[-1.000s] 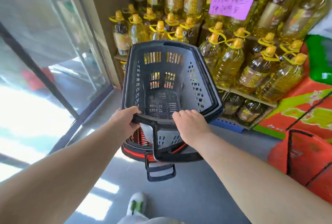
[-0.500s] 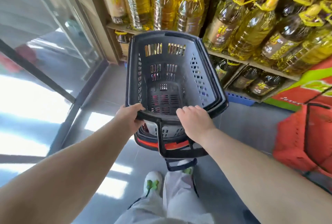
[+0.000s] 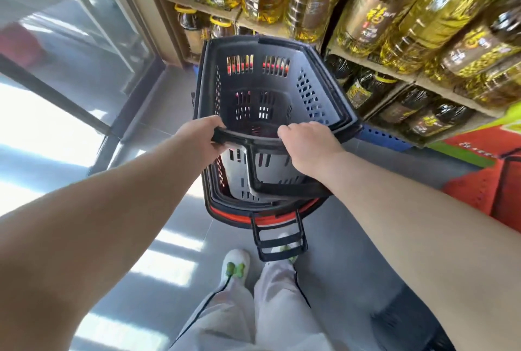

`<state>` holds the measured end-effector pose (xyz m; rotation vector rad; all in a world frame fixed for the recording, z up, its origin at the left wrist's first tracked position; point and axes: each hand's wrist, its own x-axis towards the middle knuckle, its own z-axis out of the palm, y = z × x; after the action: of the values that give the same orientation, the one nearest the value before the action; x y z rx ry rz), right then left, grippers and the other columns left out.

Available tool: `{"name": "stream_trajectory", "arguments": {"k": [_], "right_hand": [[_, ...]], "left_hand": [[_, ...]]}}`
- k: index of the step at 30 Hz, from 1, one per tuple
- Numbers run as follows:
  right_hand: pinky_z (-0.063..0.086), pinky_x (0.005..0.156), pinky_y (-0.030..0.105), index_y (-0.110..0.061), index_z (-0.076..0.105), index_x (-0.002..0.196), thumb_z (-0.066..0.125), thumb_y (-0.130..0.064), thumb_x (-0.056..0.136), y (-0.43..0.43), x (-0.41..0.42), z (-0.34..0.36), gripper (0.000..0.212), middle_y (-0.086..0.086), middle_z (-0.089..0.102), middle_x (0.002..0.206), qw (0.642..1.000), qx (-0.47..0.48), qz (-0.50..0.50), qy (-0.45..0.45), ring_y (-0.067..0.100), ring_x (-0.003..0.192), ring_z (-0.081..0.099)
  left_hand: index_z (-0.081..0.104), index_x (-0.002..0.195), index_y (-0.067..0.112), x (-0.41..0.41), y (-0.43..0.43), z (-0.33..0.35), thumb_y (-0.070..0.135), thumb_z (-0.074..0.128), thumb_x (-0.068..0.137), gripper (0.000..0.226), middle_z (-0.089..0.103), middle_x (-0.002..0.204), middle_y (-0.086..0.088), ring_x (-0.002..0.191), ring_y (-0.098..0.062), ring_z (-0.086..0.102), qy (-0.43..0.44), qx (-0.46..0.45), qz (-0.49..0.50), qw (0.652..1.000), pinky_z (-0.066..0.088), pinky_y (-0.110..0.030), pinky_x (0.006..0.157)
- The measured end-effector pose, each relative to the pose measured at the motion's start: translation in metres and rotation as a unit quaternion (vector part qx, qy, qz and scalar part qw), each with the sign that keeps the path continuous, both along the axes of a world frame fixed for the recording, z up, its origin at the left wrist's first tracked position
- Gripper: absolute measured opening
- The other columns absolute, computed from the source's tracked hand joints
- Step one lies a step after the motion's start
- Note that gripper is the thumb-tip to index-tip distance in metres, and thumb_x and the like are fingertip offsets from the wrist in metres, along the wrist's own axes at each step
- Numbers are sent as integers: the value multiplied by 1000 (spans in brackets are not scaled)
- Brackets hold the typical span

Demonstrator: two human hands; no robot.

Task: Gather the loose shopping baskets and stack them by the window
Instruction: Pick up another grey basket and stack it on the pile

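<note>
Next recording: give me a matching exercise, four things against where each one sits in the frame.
Things:
1. left hand
2. right hand
3. oil bottles
4. pull handle

Places:
A. on the shelves behind the baskets
B. gripping the near rim of the grey basket, window side
C. sticking out below the stack, above the shoes
D. gripping the near rim, shelf side

Pairs: 1-B, 2-D, 3-A, 4-C

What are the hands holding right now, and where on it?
Both the left hand and right hand grip the near rim of the dark basket.

Oil bottles [image 3: 375,9] on shelves [image 3: 439,81], possibly red sacks [image 3: 490,181], grey floor [image 3: 349,252]
</note>
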<state>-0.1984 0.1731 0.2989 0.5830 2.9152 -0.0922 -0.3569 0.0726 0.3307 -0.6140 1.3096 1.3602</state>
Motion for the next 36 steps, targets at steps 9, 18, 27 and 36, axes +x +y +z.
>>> {"name": "stream_trajectory", "arguments": {"k": [9,18,27,36], "right_hand": [[28,65,32,-17,37,76,48,7,73,7,-9,-19,27,-1,42,69,1000,16,14,22,27,69,50],[34,95,34,-17,54,104,55,-1,78,-28,21,-108,31,1,62,101,989,-114,-88,-37,24,99,53],[30,102,33,-21,54,103,49,3,76,-53,45,-200,37,-1,62,104,974,-122,-168,-88,23,105,48],[16,114,38,-19,49,123,69,-39,76,-69,60,-245,55,1,52,127,964,-149,-173,-135,24,124,36]], "left_hand": [[52,75,13,-25,-12,-47,2,51,90,19,53,78,-4,58,-10,63,210,-44,-194,957,54,-17,52],[52,128,4,1,-53,-156,6,58,82,47,59,84,-2,69,-16,60,114,-81,-139,980,53,-23,50],[31,147,30,26,-61,-192,23,47,99,51,54,106,6,111,-18,57,238,-252,-347,872,43,-23,94],[60,126,18,13,-85,-254,20,77,77,52,69,102,0,72,-14,63,294,-290,-266,871,53,-24,71]]}}
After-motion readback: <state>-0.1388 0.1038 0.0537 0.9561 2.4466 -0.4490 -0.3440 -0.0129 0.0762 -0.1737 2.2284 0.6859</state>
